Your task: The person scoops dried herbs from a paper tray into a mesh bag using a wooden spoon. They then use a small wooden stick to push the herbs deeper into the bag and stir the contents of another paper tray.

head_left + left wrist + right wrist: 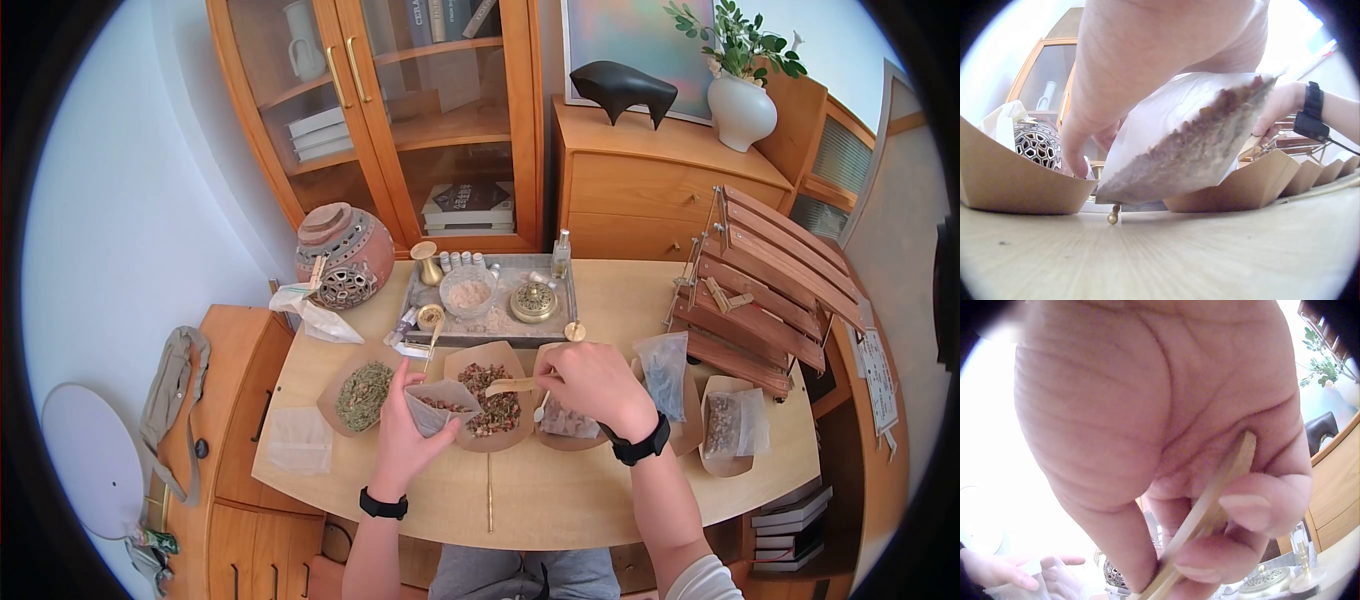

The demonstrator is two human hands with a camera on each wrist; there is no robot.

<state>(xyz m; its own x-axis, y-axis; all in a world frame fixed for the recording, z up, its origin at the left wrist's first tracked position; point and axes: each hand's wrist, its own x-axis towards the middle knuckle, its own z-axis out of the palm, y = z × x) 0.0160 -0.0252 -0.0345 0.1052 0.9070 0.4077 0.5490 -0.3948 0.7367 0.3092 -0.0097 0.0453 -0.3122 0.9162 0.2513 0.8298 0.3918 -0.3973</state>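
Note:
My left hand [402, 432] holds a translucent pouch [436, 418] with its mouth spread; a reddish dried mix shows through its side in the left wrist view [1191, 140]. My right hand [598, 385] pinches a pale scoop [512, 385], its handle running along the palm in the right wrist view [1210, 500]. The scoop's tip is beside the pouch's mouth, over a paper tray [487, 357] of red and green dried pieces [497, 412]. Whether the scoop carries anything, I cannot tell.
Left of the pouch stands a tray of green herbs [364, 397], with a flat empty pouch [300, 440] beside it. Several bagged trays line the right. Behind are a grey tray [418, 290] with brassware and a wooden rack [760, 300]. A thin brass rod [490, 495] lies in front.

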